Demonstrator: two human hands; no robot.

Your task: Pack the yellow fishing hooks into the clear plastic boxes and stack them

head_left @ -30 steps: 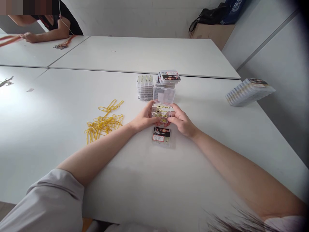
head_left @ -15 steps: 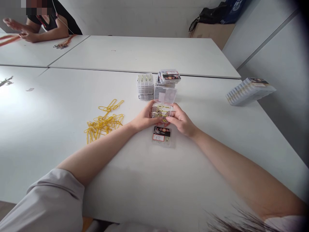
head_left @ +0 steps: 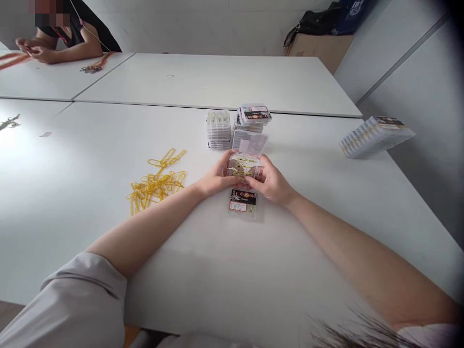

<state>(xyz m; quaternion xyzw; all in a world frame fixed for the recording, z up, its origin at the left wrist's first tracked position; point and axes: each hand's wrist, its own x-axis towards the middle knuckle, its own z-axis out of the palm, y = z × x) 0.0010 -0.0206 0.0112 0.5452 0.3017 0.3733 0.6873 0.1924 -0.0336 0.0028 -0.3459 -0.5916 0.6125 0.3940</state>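
Note:
Both my hands grip a small clear plastic box (head_left: 243, 166) with yellow pieces inside, its lid (head_left: 249, 142) tilted open behind it. My left hand (head_left: 216, 178) wraps the box's left side, thumb near the front. My right hand (head_left: 270, 182) holds the right side, fingers curled at the front edge. A flat packet with a black and red label (head_left: 242, 203) lies on the white table (head_left: 308, 203) just in front of my hands.
A pile of yellow rubber bands (head_left: 158, 181) lies to the left. Two stacks of small clear boxes (head_left: 218, 129) (head_left: 253, 118) stand behind the open box. A row of boxes (head_left: 375, 137) sits at the right edge. Another person (head_left: 68, 36) works at the far-left table.
The box lid has tipped a little further back and right. My right thumb has shifted toward the box's front middle. The other person's hands have moved.

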